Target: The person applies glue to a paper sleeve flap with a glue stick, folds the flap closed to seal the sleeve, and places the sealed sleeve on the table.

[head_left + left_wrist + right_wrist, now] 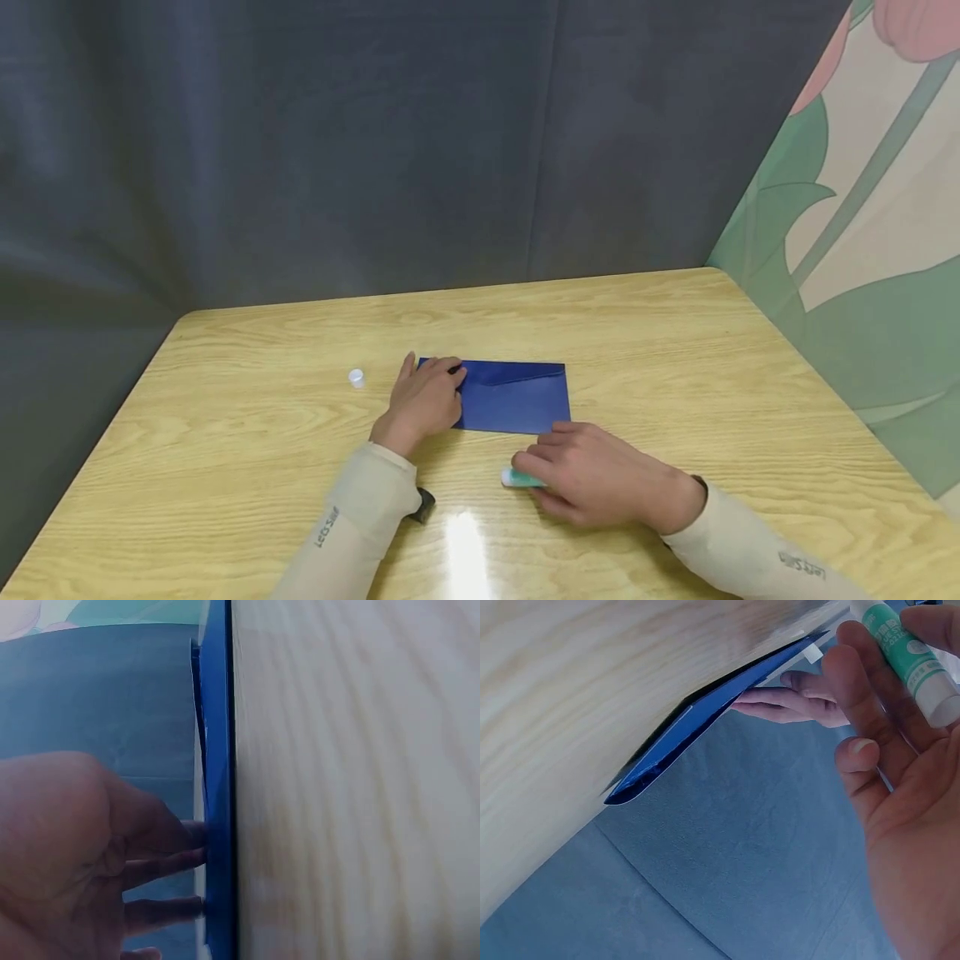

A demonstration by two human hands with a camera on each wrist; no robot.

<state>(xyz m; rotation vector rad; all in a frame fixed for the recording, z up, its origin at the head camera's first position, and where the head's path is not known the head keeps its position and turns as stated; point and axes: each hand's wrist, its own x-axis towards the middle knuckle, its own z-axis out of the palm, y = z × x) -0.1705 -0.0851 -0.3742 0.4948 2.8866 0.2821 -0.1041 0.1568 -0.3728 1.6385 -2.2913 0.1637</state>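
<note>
A dark blue envelope lies on the table, its flap edge slanting across the upper part and lifted slightly in the left wrist view. My left hand rests over the envelope's left end, fingertips touching its surface. Below the right end, close to the near edge of the envelope, my right hand holds a green and white glue stick between thumb and fingers. In the head view the white end of the glue stick points left. Some of the right fingers are hidden there.
A small white cap sits on the wooden table, left of the left hand. A dark curtain hangs behind the table, and a wall with painted flowers stands at the right. Light glares off the table's near middle.
</note>
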